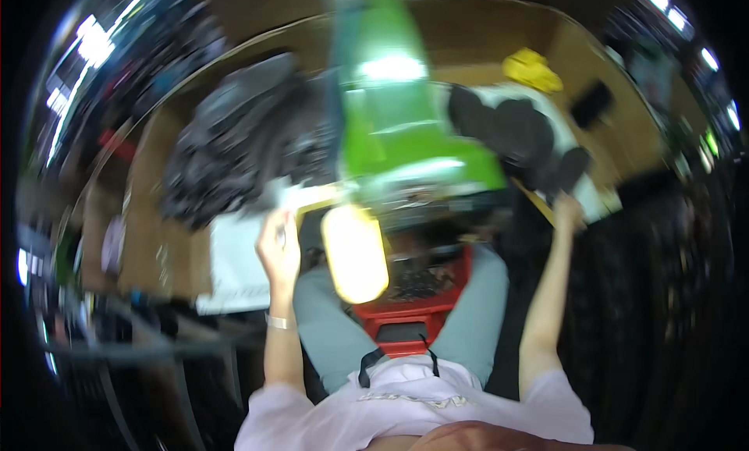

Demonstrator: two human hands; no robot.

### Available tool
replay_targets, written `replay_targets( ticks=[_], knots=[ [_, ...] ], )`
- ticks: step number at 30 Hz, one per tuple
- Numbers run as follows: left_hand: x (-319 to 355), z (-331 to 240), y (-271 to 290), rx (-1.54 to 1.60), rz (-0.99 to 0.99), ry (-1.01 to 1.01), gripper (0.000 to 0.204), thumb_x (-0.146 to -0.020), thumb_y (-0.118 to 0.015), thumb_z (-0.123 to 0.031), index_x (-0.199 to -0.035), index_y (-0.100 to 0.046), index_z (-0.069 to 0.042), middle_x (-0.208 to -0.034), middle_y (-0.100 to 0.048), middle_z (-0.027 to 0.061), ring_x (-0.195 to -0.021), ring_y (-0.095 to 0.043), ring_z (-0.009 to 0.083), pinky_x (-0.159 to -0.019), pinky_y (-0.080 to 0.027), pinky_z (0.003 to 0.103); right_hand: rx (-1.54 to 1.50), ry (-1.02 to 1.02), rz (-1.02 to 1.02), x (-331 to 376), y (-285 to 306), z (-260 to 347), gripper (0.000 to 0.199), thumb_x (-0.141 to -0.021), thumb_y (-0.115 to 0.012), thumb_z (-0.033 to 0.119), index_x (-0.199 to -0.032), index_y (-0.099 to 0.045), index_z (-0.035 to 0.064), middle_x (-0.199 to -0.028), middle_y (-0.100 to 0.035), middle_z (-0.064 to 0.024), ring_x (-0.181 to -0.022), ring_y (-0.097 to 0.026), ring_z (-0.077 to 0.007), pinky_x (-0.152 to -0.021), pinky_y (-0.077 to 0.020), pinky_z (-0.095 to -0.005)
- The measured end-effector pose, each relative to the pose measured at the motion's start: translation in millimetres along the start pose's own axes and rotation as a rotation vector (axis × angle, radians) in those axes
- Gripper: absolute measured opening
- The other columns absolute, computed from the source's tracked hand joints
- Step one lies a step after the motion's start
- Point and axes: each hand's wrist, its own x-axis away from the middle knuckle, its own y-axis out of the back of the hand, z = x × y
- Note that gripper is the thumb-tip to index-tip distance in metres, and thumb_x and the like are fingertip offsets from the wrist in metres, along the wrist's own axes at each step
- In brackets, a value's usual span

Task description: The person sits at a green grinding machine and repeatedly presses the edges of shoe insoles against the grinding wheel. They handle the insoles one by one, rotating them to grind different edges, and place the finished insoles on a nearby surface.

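My left hand [279, 239] is raised at the left of a green machine [398, 131], its fingers drawn together near a whitish blur. What they hold I cannot make out. A brightly lit yellow rounded part [355, 256] hangs at the machine's near side, right of that hand. Farther right, my right hand [569, 212] is closed at the lower end of a dark grey rounded flat piece [573, 168]. More dark grey rounded pieces [523, 135] lie just beyond it, on a white surface. The machine's working area is smeared by motion.
A large cardboard box wall [460, 37] curves around the work area. Inside it, a heap of dark grey pieces [242, 131] lies left, a yellow crumpled thing [533, 69] and a black object [591, 104] right. A red plastic stool [402, 318] stands between my legs.
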Motion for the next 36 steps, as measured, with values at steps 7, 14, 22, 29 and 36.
replay_targets(
  ticks=[7,14,22,29,36],
  knots=[
    [-199.5,-7.8,76.7,-0.731,-0.431,-0.455,0.059,-0.076,-0.073,-0.034,-0.122,-0.053,-0.003,-0.121,-0.054,0.0206,-0.116,-0.047,0.0365,-0.098,-0.037,0.046,-0.183,-0.079,-0.181,35.1,6.6,-6.3,0.055,-0.086,-0.056,0.047,-0.13,-0.052,0.0132,-0.118,-0.055,-0.025,-0.117,-0.047,-0.0403,-0.096,-0.0344,-0.0561],
    [-208.6,12.1,83.3,-0.694,-0.211,-0.249,0.056,-0.062,-0.081,-0.044,-0.104,-0.068,-0.009,-0.106,-0.058,0.0129,-0.105,-0.055,0.0304,-0.097,-0.037,0.051,-0.381,0.335,-0.475,111.9,-8.4,-36.0,0.045,-0.078,-0.07,0.022,-0.12,-0.057,0.0091,-0.107,-0.057,-0.02,-0.102,-0.051,-0.0344,-0.092,-0.0369,-0.0434],
    [8.5,-102.6,153.1,-0.145,0.078,-0.258,0.049,-0.039,-0.085,-0.012,-0.083,-0.066,-0.005,-0.1,-0.057,0.0137,-0.097,-0.057,0.0267,-0.082,-0.046,0.035,-1.603,0.194,1.287,315.3,62.8,47.1,0.051,-0.094,-0.057,0.025,-0.13,-0.041,-0.0061,-0.112,-0.059,-0.0216,-0.094,-0.065,-0.0284,-0.079,-0.0552,-0.0356],
    [144.8,-73.8,4.3,1.088,0.352,0.512,0.086,-0.065,-0.079,-0.011,-0.136,-0.032,0.001,-0.118,-0.055,0.0124,-0.111,-0.054,0.0237,-0.096,-0.043,0.036,-1.535,-0.049,1.236,339.4,76.5,-3.2,0.06,-0.072,-0.077,0.001,-0.124,-0.049,-0.0064,-0.112,-0.062,-0.0122,-0.1,-0.061,-0.0181,-0.09,-0.0481,-0.0301],
    [163.4,-106.8,-82.6,0.736,0.762,0.577,0.03,-0.086,-0.067,-0.019,-0.106,-0.062,0.004,-0.096,-0.066,0.0066,-0.085,-0.058,0.0112,-0.077,-0.049,0.027,-1.431,-0.084,1.199,372.1,55.5,-52.3,0.043,-0.073,-0.073,-0.005,-0.114,-0.058,-0.0035,-0.11,-0.063,-0.0106,-0.102,-0.059,-0.0184,-0.09,-0.047,-0.0307]
  ],
)
